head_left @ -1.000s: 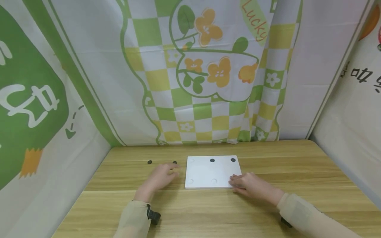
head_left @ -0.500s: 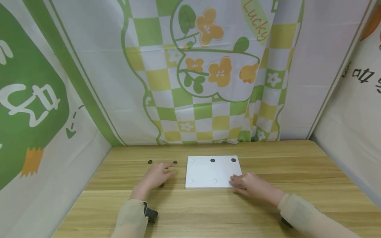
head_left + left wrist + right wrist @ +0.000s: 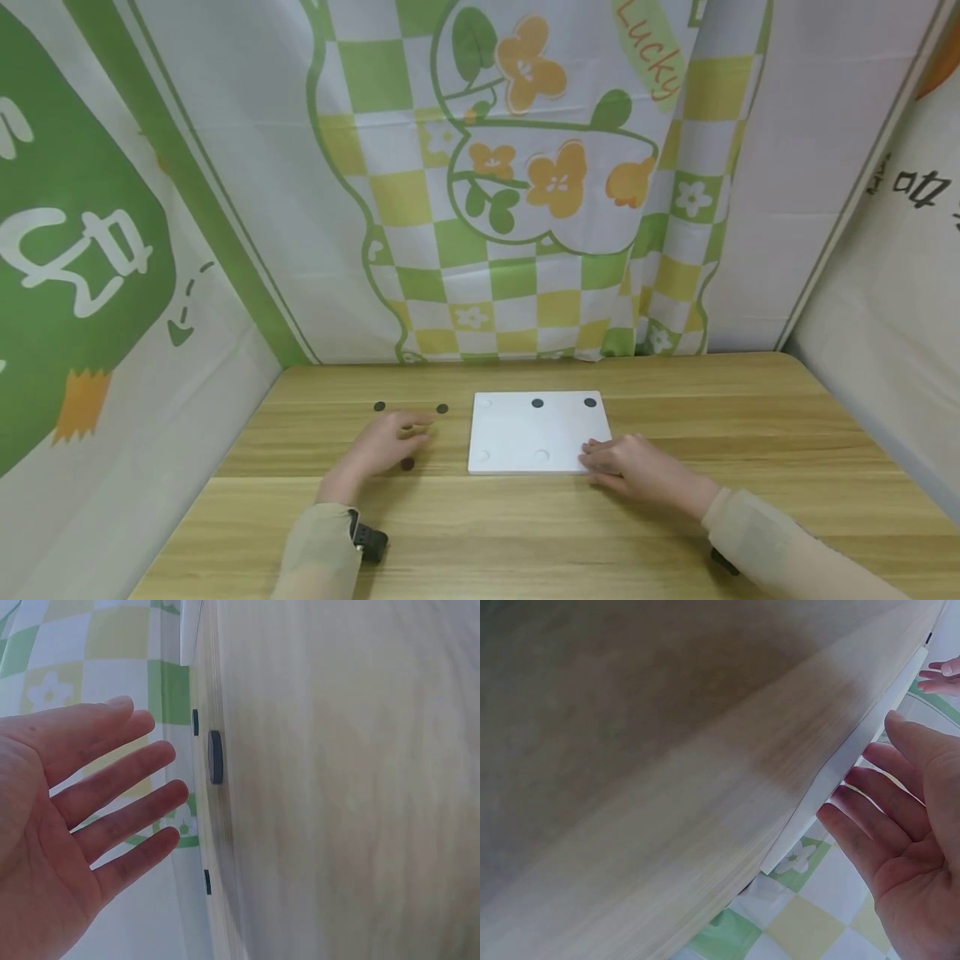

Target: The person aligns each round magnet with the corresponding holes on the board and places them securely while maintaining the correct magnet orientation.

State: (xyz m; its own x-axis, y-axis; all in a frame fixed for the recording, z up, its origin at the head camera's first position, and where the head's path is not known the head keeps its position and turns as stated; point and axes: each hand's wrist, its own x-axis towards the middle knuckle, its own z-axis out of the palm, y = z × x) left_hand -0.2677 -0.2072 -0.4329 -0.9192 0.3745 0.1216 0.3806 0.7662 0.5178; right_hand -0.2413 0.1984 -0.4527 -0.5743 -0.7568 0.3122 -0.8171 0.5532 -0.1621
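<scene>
A flat white board (image 3: pixel 517 433) lies on the table. Two black discs sit along its far edge, one at the middle (image 3: pixel 537 402) and one in the right corner (image 3: pixel 590 402). Pale round marks show at its other visible spots, such as the near-left mark (image 3: pixel 483 456). My right hand (image 3: pixel 637 468) rests its fingertips on the near-right corner, hiding it. My left hand (image 3: pixel 382 442) hovers left of the board, fingers extended and holding nothing. Around it on the table lie loose discs: a far-left disc (image 3: pixel 379 406), a far-right disc (image 3: pixel 442 408) and a nearer disc (image 3: pixel 216 757).
The wooden table (image 3: pixel 480 533) reaches back to a printed curtain (image 3: pixel 510 275). Fabric walls, one with a green print (image 3: pixel 75 250), close in both sides. A dark strapped device (image 3: pixel 371 543) sits at the left wrist.
My left hand has drawn back left, away from the far-right loose disc, and the nearer disc has come into view below it. The right hand stays on the board's corner.
</scene>
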